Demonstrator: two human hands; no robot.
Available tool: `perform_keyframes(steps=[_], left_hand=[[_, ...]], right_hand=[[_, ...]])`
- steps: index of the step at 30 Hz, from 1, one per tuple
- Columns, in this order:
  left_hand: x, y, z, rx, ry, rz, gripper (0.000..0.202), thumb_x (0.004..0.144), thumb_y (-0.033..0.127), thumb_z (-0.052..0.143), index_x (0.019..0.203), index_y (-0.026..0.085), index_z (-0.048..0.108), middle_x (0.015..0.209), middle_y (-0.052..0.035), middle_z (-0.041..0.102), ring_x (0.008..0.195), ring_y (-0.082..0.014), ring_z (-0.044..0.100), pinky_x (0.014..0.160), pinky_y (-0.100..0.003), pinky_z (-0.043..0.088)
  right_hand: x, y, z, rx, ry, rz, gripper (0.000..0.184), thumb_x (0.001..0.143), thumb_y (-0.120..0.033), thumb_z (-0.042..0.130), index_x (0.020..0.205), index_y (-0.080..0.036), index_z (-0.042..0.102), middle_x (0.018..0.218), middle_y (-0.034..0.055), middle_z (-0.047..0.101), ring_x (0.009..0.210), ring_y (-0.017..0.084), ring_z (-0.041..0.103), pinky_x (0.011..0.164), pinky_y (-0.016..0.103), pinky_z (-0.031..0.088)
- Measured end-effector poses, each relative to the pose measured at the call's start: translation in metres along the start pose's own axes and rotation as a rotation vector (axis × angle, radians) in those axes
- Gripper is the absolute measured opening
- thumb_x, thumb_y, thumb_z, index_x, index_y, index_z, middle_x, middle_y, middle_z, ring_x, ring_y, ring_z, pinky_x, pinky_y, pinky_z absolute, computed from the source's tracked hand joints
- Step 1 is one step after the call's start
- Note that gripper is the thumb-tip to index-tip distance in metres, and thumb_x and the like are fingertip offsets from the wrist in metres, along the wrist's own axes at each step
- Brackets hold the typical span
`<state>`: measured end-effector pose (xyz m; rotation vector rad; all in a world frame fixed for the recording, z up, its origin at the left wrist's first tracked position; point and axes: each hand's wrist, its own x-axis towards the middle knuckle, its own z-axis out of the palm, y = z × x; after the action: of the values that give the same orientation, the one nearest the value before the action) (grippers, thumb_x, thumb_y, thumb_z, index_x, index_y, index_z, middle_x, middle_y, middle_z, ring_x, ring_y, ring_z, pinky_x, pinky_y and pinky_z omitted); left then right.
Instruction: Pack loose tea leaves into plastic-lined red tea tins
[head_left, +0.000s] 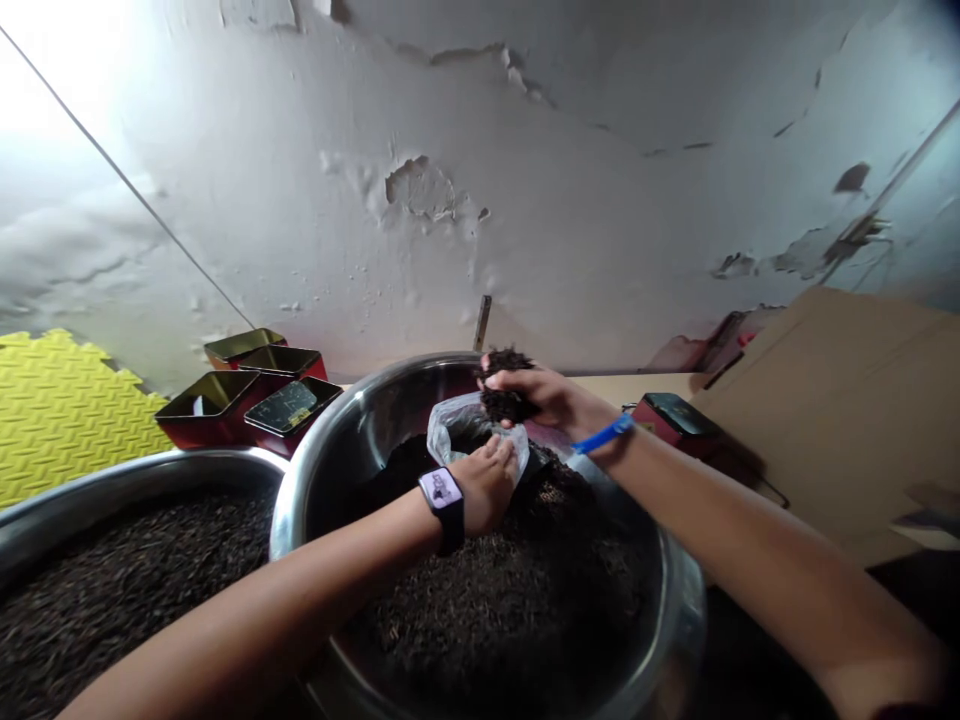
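Observation:
A large metal bowl [300, 500] holds a heap of dark loose leaves [480, 600] that look like dried tea. Inside it stands a clear plastic bag [454, 412] with its mouth open upward. My left hand [487, 475], with a black watch at the wrist, is closed on the near rim of the bag. Just above and right of the bag's mouth, my right hand [544, 392] grips a clump of dark leaves [506, 375]. A blue band circles the right wrist. The bag's lower part is hidden by my left hand and the leaves.
A second metal bowl [225, 458] of dark leaves adjoins on the left. Behind it are several red tins [210, 430], some open. A yellow foam mat [67, 420] leans at far left. Another dark-topped tin [679, 415] and cardboard [847, 400] lie right. A peeling wall [570, 230] rises behind.

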<state>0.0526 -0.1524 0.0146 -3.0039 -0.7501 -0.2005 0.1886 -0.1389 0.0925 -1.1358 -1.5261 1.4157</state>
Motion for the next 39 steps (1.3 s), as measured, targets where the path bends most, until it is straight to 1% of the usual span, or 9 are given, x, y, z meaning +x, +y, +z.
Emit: perform_keyframes(steps=[4,6,8,11,14,21,26,30,39], left_hand=[[-0.026,-0.031,-0.056,-0.377,-0.276,-0.067,0.042,0.084,0.047,0.035,0.078,0.018,0.066,0.071,-0.0037,0.066,0.064,-0.0143,0.059,0.063,-0.023,0.044],[-0.031,-0.058,-0.065,-0.302,-0.116,-0.416,0.049,0.08,0.052,0.038,0.058,0.016,0.062,0.056,-0.005,0.061,0.051,-0.0133,0.055,0.054,-0.022,0.041],[-0.029,-0.082,-0.056,-0.257,-0.065,-0.633,0.044,0.072,0.051,0.049,0.049,0.014,0.056,0.051,-0.0078,0.059,0.049,-0.015,0.054,0.049,-0.023,0.038],[-0.019,-0.102,-0.03,-0.56,-0.264,-0.663,0.029,0.069,0.038,0.053,0.055,0.013,0.058,0.057,-0.0086,0.062,0.048,-0.0158,0.055,0.045,-0.022,0.039],[-0.012,-0.103,-0.021,-0.493,-0.124,-0.74,0.026,0.071,0.029,0.045,0.057,0.012,0.06,0.057,-0.0092,0.062,0.05,-0.016,0.056,0.047,-0.023,0.039],[-0.014,-0.096,-0.034,-0.333,0.091,-0.722,0.031,0.072,0.028,0.038,0.051,0.015,0.057,0.051,-0.0066,0.058,0.048,-0.0148,0.052,0.047,-0.024,0.032],[-0.015,-0.097,-0.03,-0.315,0.114,-0.684,0.03,0.072,0.03,0.039,0.053,0.015,0.056,0.05,-0.0052,0.057,0.048,-0.0138,0.05,0.047,-0.024,0.03],[-0.018,-0.102,-0.031,-0.351,0.113,-0.67,0.031,0.072,0.032,0.04,0.053,0.015,0.057,0.049,-0.0027,0.056,0.046,-0.0121,0.048,0.045,-0.023,0.028],[-0.019,-0.104,-0.031,-0.378,0.09,-0.649,0.036,0.074,0.039,0.04,0.05,0.016,0.053,0.046,-0.0012,0.054,0.044,-0.0111,0.048,0.045,-0.022,0.028]], right_hand=[[0.037,0.022,0.012,-0.02,-0.06,0.018,0.037,0.066,-0.026,0.059,0.098,-0.017,0.045,0.076,0.0022,0.049,0.059,0.011,0.046,0.045,0.024,0.04],[0.047,0.034,0.012,-0.074,-0.082,-0.004,0.036,0.066,-0.028,0.059,0.097,-0.017,0.045,0.075,0.0019,0.048,0.058,0.01,0.045,0.045,0.024,0.04],[0.054,0.043,0.009,-0.151,-0.097,-0.035,0.036,0.066,-0.03,0.06,0.096,-0.017,0.046,0.074,0.0017,0.049,0.058,0.01,0.044,0.048,0.025,0.041],[0.06,0.049,0.006,-0.27,-0.101,-0.143,0.034,0.064,-0.029,0.061,0.092,-0.015,0.048,0.077,0.0024,0.053,0.065,0.012,0.048,0.06,0.028,0.044],[0.062,0.056,0.004,-0.48,-0.099,-0.264,0.036,0.062,-0.027,0.063,0.093,-0.013,0.051,0.084,0.0037,0.057,0.076,0.014,0.052,0.071,0.029,0.043],[0.067,0.058,0.014,-1.332,-0.318,-0.104,0.034,0.064,-0.021,0.056,0.098,-0.019,0.062,0.087,0.0035,0.065,0.07,0.015,0.055,0.061,0.023,0.038],[0.078,0.041,0.022,-1.388,-0.441,-0.049,0.031,0.058,-0.029,0.064,0.087,-0.019,0.066,0.067,-0.0003,0.062,0.053,0.01,0.048,0.053,0.022,0.034],[0.073,0.039,0.022,-1.451,-0.296,-0.196,0.028,0.069,-0.041,0.056,0.072,-0.014,0.063,0.065,0.0057,0.059,0.059,0.015,0.05,0.057,0.027,0.034],[0.07,0.045,0.015,-1.315,-0.29,-0.247,0.028,0.076,-0.012,0.04,0.098,-0.015,0.057,0.091,0.0054,0.063,0.074,0.013,0.054,0.064,0.023,0.038]])
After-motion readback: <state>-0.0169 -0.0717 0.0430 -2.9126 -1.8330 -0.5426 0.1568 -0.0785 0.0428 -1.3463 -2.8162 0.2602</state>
